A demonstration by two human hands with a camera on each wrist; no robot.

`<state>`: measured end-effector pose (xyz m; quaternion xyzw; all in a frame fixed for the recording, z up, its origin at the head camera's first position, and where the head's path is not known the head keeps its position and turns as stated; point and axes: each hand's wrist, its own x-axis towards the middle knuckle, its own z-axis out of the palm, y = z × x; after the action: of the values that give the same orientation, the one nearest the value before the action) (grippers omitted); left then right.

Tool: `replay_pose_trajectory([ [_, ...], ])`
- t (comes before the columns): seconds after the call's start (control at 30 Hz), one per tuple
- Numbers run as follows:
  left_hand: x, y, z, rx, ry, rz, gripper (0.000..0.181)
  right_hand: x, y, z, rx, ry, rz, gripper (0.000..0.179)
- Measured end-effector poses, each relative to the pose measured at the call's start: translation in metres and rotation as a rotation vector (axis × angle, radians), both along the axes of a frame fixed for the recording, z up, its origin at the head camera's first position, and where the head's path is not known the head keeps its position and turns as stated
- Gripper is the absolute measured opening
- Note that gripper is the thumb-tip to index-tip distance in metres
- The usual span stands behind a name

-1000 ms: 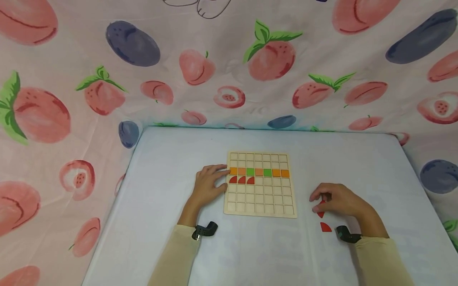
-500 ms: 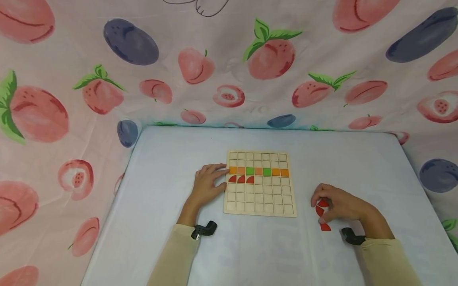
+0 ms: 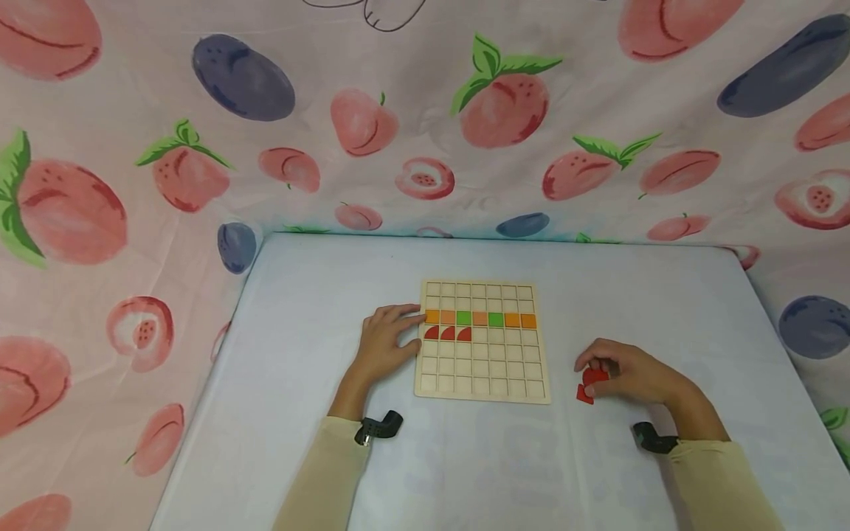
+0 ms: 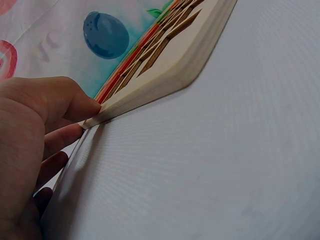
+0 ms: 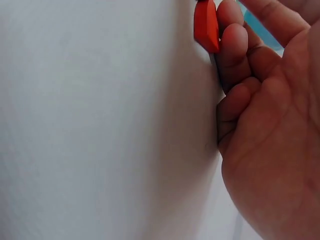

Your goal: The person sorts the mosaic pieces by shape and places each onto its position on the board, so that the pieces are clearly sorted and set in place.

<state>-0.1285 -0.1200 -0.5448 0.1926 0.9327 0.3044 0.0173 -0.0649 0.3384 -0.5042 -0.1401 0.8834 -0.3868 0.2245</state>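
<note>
A square wooden grid board [image 3: 485, 389] lies on the table. One row is filled with orange, peach and green square tiles [image 3: 465, 318]; below it sit 3 red quarter-circle tiles [image 3: 448, 334] at the left. My left hand [image 3: 387, 343] rests at the board's left edge, fingers extended, with the thumb [image 4: 80, 105] against the edge in the left wrist view. To the right of the board, my right hand [image 3: 631, 375] has curled fingers and thumb around loose red tiles [image 3: 595, 376], partly hidden by the fingers. In the right wrist view, a red tile [image 5: 206, 25] shows at the fingertips.
The white table [image 3: 478, 472] runs back to a fruit-printed cloth [image 3: 425, 125] hanging behind and at the sides. A black wrist camera is strapped on each arm, near the beige sleeves [image 3: 332, 472].
My right hand has gathered the loose red tiles closer together; the lowest one has moved up and left, to the thumb. My left hand and the board have stayed in place.
</note>
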Motion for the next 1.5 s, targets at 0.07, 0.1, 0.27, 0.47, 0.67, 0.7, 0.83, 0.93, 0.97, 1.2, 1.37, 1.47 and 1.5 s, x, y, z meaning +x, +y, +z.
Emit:
replay_pose_trajectory([
  [0.07,0.000,0.000,0.000,-0.001,-0.006,0.000,0.046,-0.001,0.000,0.000,-0.005,-0.015,0.008,0.031],
  [0.1,0.000,0.000,0.000,0.001,-0.007,-0.001,0.046,-0.001,0.000,0.000,0.003,-0.015,0.012,0.030],
  [0.27,0.000,-0.001,0.000,0.006,0.004,-0.003,0.046,-0.004,0.001,-0.001,0.075,0.011,0.007,0.024],
  [0.47,0.001,0.000,-0.001,0.008,0.008,-0.001,0.046,-0.006,0.001,-0.001,0.087,0.005,-0.020,0.028],
  [0.67,0.000,0.000,-0.001,0.011,0.018,-0.001,0.045,-0.007,-0.002,0.005,0.113,-0.015,-0.031,0.033],
  [0.7,0.000,0.000,-0.001,0.010,0.015,-0.001,0.045,-0.007,-0.002,0.005,0.117,-0.014,-0.033,0.033],
  [0.83,0.000,0.000,0.000,0.008,0.014,-0.002,0.045,-0.007,-0.002,0.004,0.120,0.011,-0.048,0.034],
  [0.93,0.001,0.001,0.001,0.006,0.013,-0.001,0.045,-0.007,-0.002,0.003,0.112,0.035,-0.054,0.033],
  [0.97,0.001,0.001,0.001,0.006,0.012,-0.001,0.045,-0.007,-0.002,0.002,0.107,0.038,-0.059,0.032],
  [1.2,0.001,0.002,0.001,0.003,0.013,0.003,0.045,-0.008,0.000,0.003,0.118,0.049,-0.104,0.020],
  [1.37,0.001,0.001,0.001,0.009,0.015,0.001,0.045,-0.011,-0.003,0.007,0.109,0.068,-0.165,0.018],
  [1.47,0.001,0.001,0.001,0.012,0.022,0.000,0.045,-0.013,-0.006,0.009,0.116,0.061,-0.205,0.020],
  [1.5,0.001,0.001,0.002,0.013,0.024,0.000,0.045,-0.013,-0.007,0.009,0.127,0.059,-0.216,0.021],
])
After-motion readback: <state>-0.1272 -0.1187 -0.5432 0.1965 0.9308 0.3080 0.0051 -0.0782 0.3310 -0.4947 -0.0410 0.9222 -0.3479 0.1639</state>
